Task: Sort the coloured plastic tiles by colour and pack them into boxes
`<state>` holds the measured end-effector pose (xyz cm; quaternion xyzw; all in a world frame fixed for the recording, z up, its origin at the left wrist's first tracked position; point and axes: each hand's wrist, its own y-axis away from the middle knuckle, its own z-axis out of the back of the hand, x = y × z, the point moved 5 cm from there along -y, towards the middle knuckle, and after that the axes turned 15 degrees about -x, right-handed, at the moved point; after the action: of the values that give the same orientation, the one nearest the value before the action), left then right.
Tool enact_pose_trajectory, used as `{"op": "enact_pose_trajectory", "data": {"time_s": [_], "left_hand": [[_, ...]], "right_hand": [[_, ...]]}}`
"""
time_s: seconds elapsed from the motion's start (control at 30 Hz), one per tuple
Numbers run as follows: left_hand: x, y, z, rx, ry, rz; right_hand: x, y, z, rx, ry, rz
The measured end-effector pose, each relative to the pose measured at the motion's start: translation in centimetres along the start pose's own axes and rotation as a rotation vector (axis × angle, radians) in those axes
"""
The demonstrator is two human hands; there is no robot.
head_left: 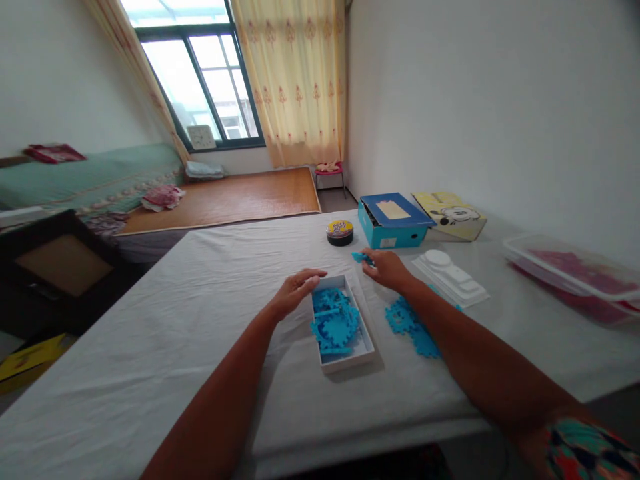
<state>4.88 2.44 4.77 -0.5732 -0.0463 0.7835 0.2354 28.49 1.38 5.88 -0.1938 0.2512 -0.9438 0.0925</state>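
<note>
A white open box [369,332] lies on the cloth-covered table, filled with blue plastic gear-edged pieces [334,327]. My left hand [296,293] rests at the box's far left corner, fingers stretched along the rim. Beyond the box and to its right, my right hand [384,268] pinches a small blue plastic piece [358,257] just above the table. More blue toothed pieces [400,317] lie flat under my right forearm, which partly hides them. White moulded plastic parts [454,277] sit to the right of that forearm.
Toward the back are a round tin [340,233], a blue shoebox [393,227] and a yellow cartoon box [453,217]. At the right stands a clear plastic container [575,270] with pink contents. White cloth [210,293] covers the table; a wall runs along its right side.
</note>
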Motion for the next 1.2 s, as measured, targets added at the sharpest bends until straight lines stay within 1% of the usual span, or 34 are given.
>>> {"op": "enact_pose_trajectory", "data": {"time_s": [0.03,0.07,0.1,0.13,0.17,0.2,0.23,0.27,0.3,0.33,0.37,0.4,0.47,0.53,0.57,0.6,0.67,0.73,0.77,0.83,0.9,0.97,1.1,1.2], "left_hand": [[-0.5,0.4,-0.4,0.120,-0.011,-0.013],[-0.8,0.9,-0.5,0.227,-0.021,-0.022],[-0.9,1.3,-0.3,0.316,-0.035,-0.031],[-0.9,1.7,-0.1,0.380,-0.055,-0.045],[-0.8,2.0,0.1,0.417,-0.083,-0.065],[-0.6,2.2,0.2,0.429,-0.116,-0.088],[-0.5,2.2,0.1,0.418,-0.147,-0.109],[-0.3,2.2,0.0,0.384,-0.173,-0.122],[-0.1,2.1,-0.2,0.338,-0.193,-0.123],[0.1,2.0,-0.4,0.288,-0.209,-0.116],[0.3,1.9,-0.6,0.241,-0.217,-0.104],[0.4,1.7,-0.8,0.205,-0.216,-0.090],[0.6,1.6,-0.9,0.174,-0.197,-0.065],[0.8,1.5,-0.8,0.183,-0.173,-0.052],[0.9,1.5,-0.7,0.188,-0.167,-0.049],[1.0,1.4,-0.7,0.190,-0.167,-0.048],[1.2,1.4,-0.6,0.192,-0.176,-0.051],[1.4,1.3,-0.8,0.186,-0.188,-0.059],[1.5,1.3,-0.8,0.181,-0.191,-0.064],[1.6,1.2,-1.0,0.169,-0.191,-0.073],[1.8,1.2,-1.1,0.160,-0.184,-0.077],[2.0,1.2,-1.1,0.157,-0.169,-0.069],[2.2,1.2,-1.2,0.170,-0.135,-0.043],[2.2,1.2,-1.2,0.166,-0.131,-0.033]], "right_hand": [[0.8,0.1,0.8,-0.051,-0.106,-0.006],[1.8,0.4,1.5,-0.076,-0.233,0.029],[3.1,0.7,2.0,-0.065,-0.352,0.103],[4.4,1.1,2.3,-0.022,-0.439,0.203],[5.4,1.5,2.6,0.036,-0.486,0.304],[6.0,1.8,3.0,0.089,-0.498,0.380],[5.9,1.8,3.6,0.118,-0.485,0.412],[5.1,1.5,4.3,0.110,-0.459,0.388],[3.6,1.0,5.4,0.069,-0.423,0.314],[1.8,0.5,6.5,0.020,-0.382,0.213],[-0.1,0.2,7.5,-0.001,-0.337,0.120],[-2.0,0.3,8.3,0.017,-0.289,0.053],[-4.8,1.7,8.8,0.153,-0.188,0.000],[-6.4,4.3,8.1,0.307,-0.084,-0.007],[-6.8,5.9,7.4,0.350,-0.038,-0.013],[-7.1,7.5,6.7,0.368,0.000,-0.023],[-7.1,10.1,5.2,0.358,0.056,-0.044],[-7.1,11.6,3.9,0.338,0.112,-0.084],[-7.2,11.7,3.4,0.332,0.141,-0.109],[-7.5,10.9,2.7,0.313,0.187,-0.144],[-7.9,9.0,2.2,0.291,0.216,-0.154],[-8.4,6.8,1.9,0.296,0.229,-0.152],[-9.9,3.0,1.0,0.404,0.247,-0.163],[-10.6,1.1,0.3,0.502,0.197,-0.136]]}}
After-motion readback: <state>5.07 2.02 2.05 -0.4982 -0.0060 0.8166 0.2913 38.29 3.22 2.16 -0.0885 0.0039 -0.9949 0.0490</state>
